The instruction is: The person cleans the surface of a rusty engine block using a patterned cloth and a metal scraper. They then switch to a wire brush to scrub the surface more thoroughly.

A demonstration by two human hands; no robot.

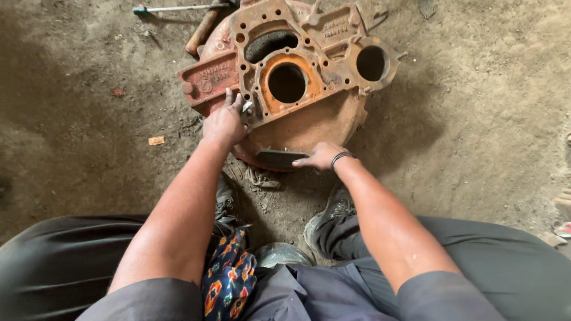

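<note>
1. The left hand [224, 123] has its grip closed round a small, pale, shiny metal piece [247, 107], pinched at the fingertips. What the piece is cannot be made out; most of it is hidden by the fingers.
2. That piece touches the lower left rim of the large, rust-orange cast-iron housing [309, 128], just beside a row of small bolt holes. The housing lies straight ahead of the left grip, away from the person.
3. The right hand [321, 156] rests flat on a dark, curved, smooth metal plate [278, 158] at the housing's near edge. Its grip is loose, fingers stretched toward the left, clasping nothing. A dark band sits on the wrist.
4. The housing lies flat on the earth floor [476, 137], long axis running left to right across the far middle of the floor. It has a big round bore [287, 83] at its centre and a smaller round bore [371, 63] toward the right.
5. The left hand is nearer the bolt holes; the right is nearer the near edge.
6. Beyond the housing's far left corner lie a wooden handle [201, 31] and a thin metal rod with a green end [178, 8], both partly cut off by the housing.
7. The housing's underside is hidden.
</note>
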